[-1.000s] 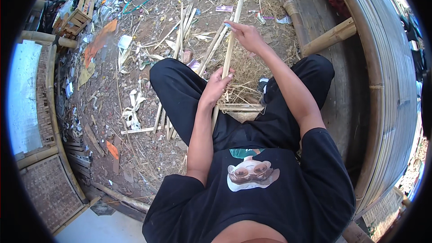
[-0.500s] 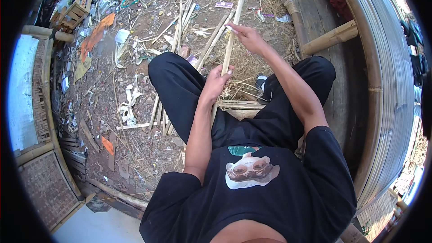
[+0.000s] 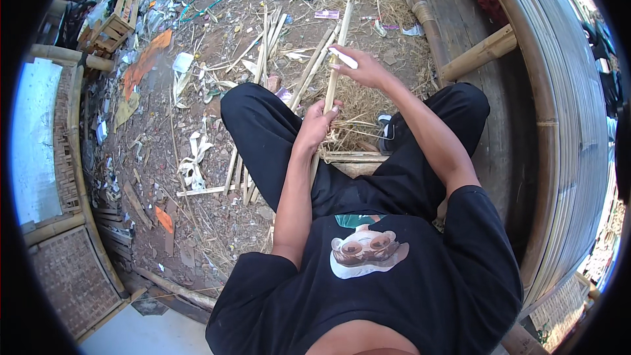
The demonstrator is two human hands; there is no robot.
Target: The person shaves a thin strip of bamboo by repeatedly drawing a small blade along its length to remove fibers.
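From where I stand, the left hand (image 3: 317, 126) has its fingers curled around a long, straight, pale-tan bamboo-like strip (image 3: 334, 80), which slants away between the knees in loose black trousers (image 3: 259, 118). The right hand (image 3: 367, 71) pinches a narrow, flat, bright-white piece (image 3: 345, 58) at the strip; I can't tell whether they touch. Slim tan sticks (image 3: 265, 39) lie beyond on littered brown ground (image 3: 148, 165).

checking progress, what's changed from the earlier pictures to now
The right hand has moved along the pale strip toward the left hand; a white object at the right hand shows more plainly. Nothing was visibly let go. The left hand still grips the strip.
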